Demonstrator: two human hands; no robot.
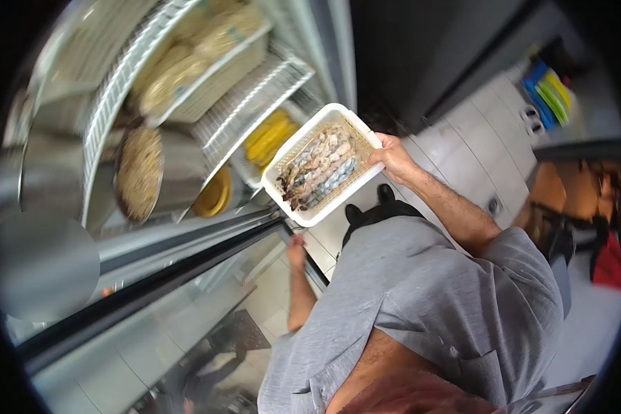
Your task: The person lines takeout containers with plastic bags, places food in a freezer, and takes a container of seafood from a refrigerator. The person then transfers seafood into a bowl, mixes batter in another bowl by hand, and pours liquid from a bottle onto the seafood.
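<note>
We are holding a white-rimmed basket [345,108] out in the air, just in front of the front edge of a wire shelf [255,96] in the open fridge. Our right grip [392,159] is closing around the basket's rim at one corner of a short side, with the thumb showing on the rim and the other fingers partly hidden. The basket is tilting in our view and showing its tan, meshed inner wall, and it is carrying a layer of raw, shrimp-like pieces [324,162]. These are looking wet and mixed in colour: pale pinkish beige along one long edge, grey-blue along the other, with dark brown ends crowding the short edge farthest from our grip. Our left grip [296,252] is hanging near the end of the dark door frame [152,292]; it is blurring, and we cannot tell how far it is opening or whether it is holding anything. Beyond the basket's left edge, yellow pieces [270,136] are sitting in a container, near a yellow-topped tub [214,194] and a metal pot [183,162].
</note>
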